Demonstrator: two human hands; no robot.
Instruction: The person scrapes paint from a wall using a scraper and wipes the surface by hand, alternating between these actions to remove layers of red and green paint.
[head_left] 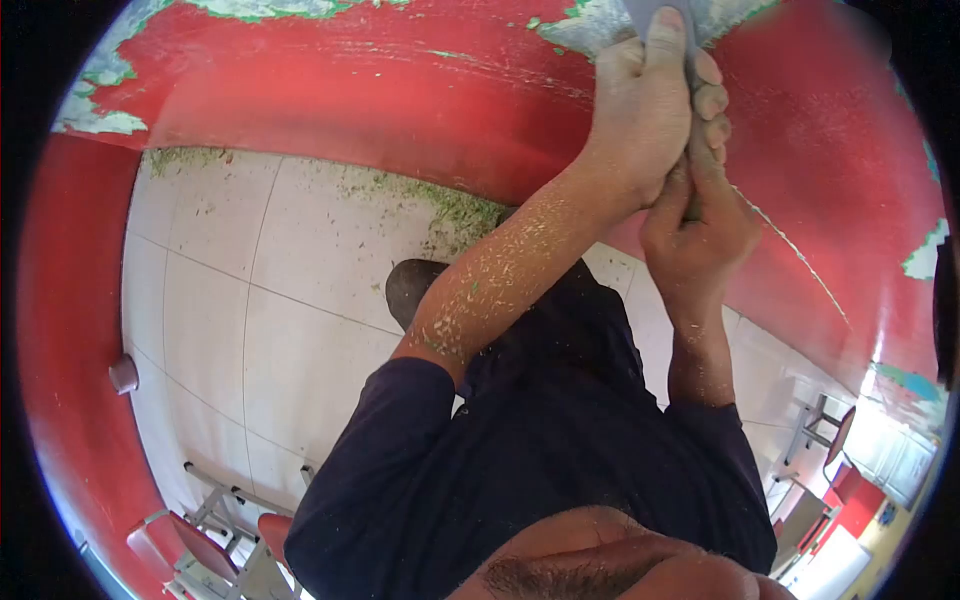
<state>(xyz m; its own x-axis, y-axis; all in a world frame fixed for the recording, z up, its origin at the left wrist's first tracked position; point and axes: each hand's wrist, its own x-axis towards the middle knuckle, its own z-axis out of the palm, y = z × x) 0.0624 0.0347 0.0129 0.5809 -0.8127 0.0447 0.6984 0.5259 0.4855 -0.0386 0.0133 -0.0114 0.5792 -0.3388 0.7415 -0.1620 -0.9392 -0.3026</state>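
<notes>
Both arms are extending upward to the red wall (400, 90), the left hand (650, 105) and right hand (700, 225) each closing its grip around a grey scraper (660, 15).

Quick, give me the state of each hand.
Left hand: closed around the flat grey metal scraper blade.
Right hand: closed on the same tool's lower end.

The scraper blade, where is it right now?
In the head view, top right: the scraper blade sticks up from the clasped left hand and right hand, against the red wall.
</notes>
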